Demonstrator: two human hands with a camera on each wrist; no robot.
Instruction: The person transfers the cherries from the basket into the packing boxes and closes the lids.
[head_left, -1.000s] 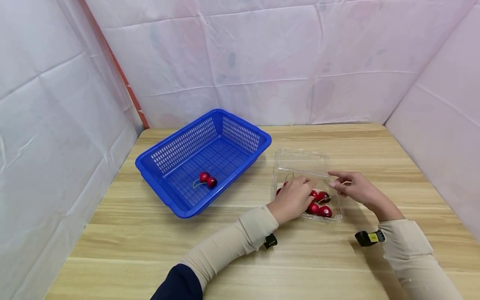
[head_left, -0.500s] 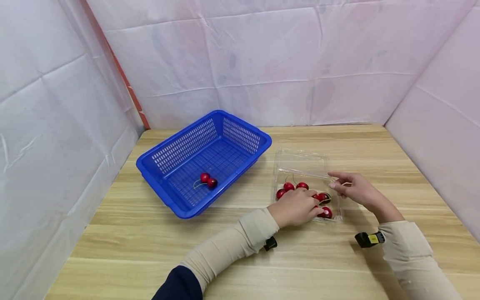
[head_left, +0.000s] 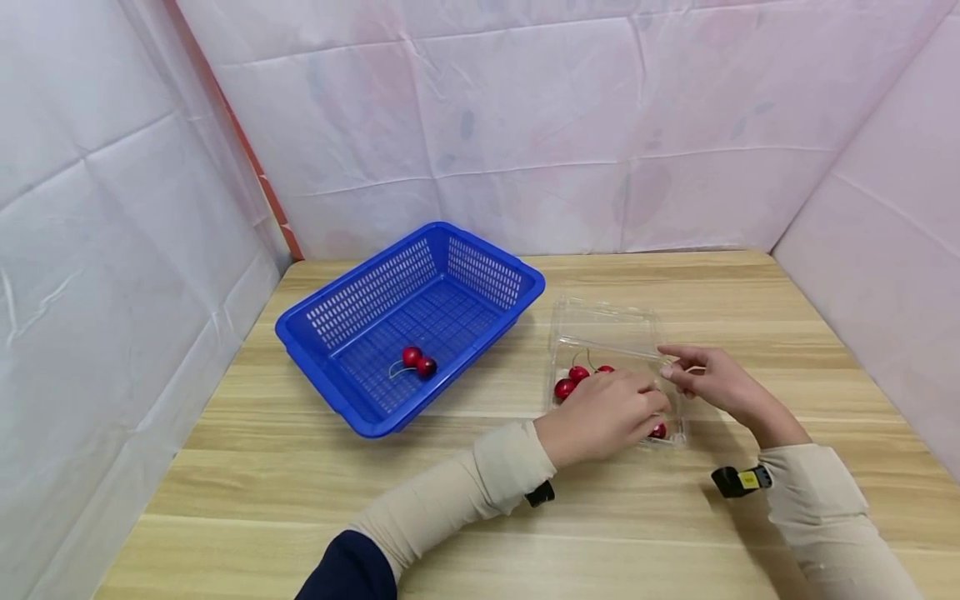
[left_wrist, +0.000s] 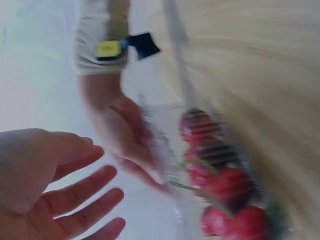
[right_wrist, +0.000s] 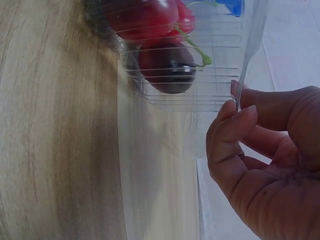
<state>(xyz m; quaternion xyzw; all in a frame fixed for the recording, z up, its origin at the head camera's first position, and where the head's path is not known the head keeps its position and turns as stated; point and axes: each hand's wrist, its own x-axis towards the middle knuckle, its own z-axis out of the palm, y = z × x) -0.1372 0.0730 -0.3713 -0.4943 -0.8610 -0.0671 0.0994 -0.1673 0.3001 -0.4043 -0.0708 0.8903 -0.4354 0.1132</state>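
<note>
A clear plastic clamshell box (head_left: 604, 323) lies on the table, its lid folded back, with red cherries (head_left: 565, 389) inside. In the head view my left hand (head_left: 606, 415) is over the box and covers several of the cherries. The left wrist view shows that hand (left_wrist: 60, 187) with its fingers loosely spread and nothing between them, beside the box and its cherries (left_wrist: 232, 187). My right hand (head_left: 716, 383) pinches the box's right rim between thumb and fingertips. Close to that grip in the right wrist view, a dark cherry (right_wrist: 167, 67) shows through the ribbed wall.
Left of the box stands a blue perforated basket (head_left: 324, 387). Two cherries (head_left: 412, 357) with green stems rest on its floor. White patterned sheets (head_left: 525, 125) close off the wooden table (head_left: 480, 525) at the back and sides. Each wrist carries a small black camera (head_left: 738, 481).
My left hand has shifted rightward across the box, uncovering cherries on the left and covering those on the right. My right hand keeps its pinch on the rim.
</note>
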